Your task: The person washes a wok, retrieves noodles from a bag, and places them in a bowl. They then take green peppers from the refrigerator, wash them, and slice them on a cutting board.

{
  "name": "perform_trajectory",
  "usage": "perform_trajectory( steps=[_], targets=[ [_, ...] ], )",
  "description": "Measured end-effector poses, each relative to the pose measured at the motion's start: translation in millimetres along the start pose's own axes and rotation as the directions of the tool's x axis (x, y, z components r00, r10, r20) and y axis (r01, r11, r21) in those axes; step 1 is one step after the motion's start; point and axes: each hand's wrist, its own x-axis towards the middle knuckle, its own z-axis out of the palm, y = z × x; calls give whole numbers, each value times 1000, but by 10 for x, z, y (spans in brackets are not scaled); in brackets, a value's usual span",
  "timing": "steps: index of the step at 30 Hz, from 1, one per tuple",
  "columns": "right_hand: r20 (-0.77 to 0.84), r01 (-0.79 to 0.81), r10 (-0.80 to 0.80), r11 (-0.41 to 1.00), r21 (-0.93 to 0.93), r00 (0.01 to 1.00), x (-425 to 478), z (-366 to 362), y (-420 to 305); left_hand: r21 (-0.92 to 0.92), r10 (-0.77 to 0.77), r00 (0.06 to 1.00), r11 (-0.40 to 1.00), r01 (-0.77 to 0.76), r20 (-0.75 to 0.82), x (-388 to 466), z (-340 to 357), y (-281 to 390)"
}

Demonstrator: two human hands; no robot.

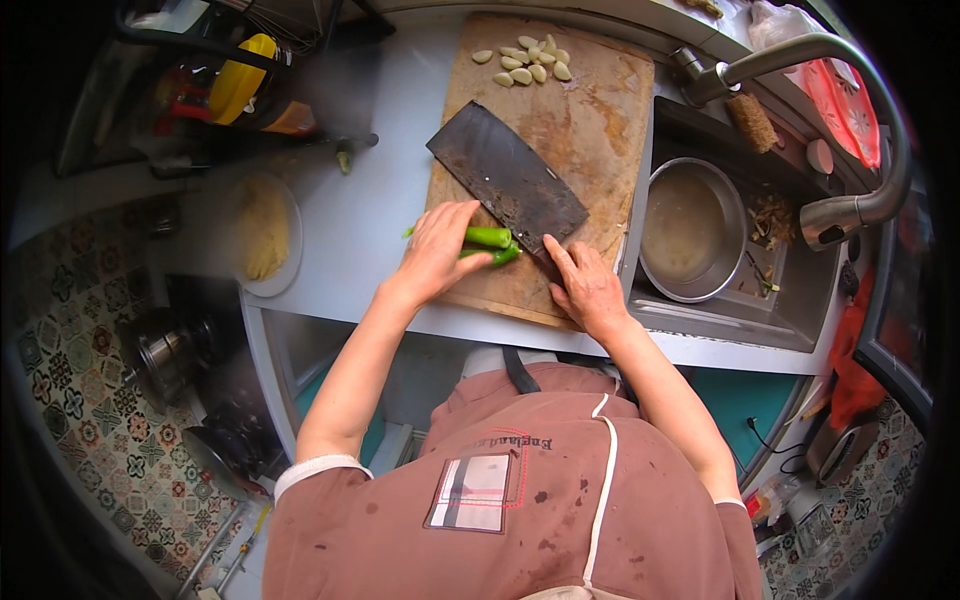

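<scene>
Two green peppers (487, 238) lie side by side at the left edge of a wooden cutting board (600, 150), their cut-looking ends pointing right. My left hand (437, 251) is closed over them, covering their middles. A dark cleaver (510, 169) rests flat on the board, its broad blade slanting up to the left. My right hand (585, 283) is on its handle, with the index finger stretched toward the blade. The blade's lower edge lies close to the upper pepper. Several peeled garlic cloves (538, 60) are grouped at the board's far end.
Right of the board, a sink (795, 315) holds a metal bowl (694, 225) of cloudy water and some scraps. A faucet (825, 52) arches over it. At left stand a plate of yellow food (266, 236) and a yellow-capped container (244, 79).
</scene>
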Motion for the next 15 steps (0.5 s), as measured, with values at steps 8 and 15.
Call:
perform_trajectory(
  steps=[8, 15],
  targets=[
    [48, -62, 61, 998, 11, 997, -69, -666, 125, 230, 137, 972, 969, -91, -190, -359, 297, -227],
    [7, -473, 479, 865, 165, 878, -948, -1073, 92, -107, 11, 960, 993, -42, -278, 2, 515, 223]
  ],
)
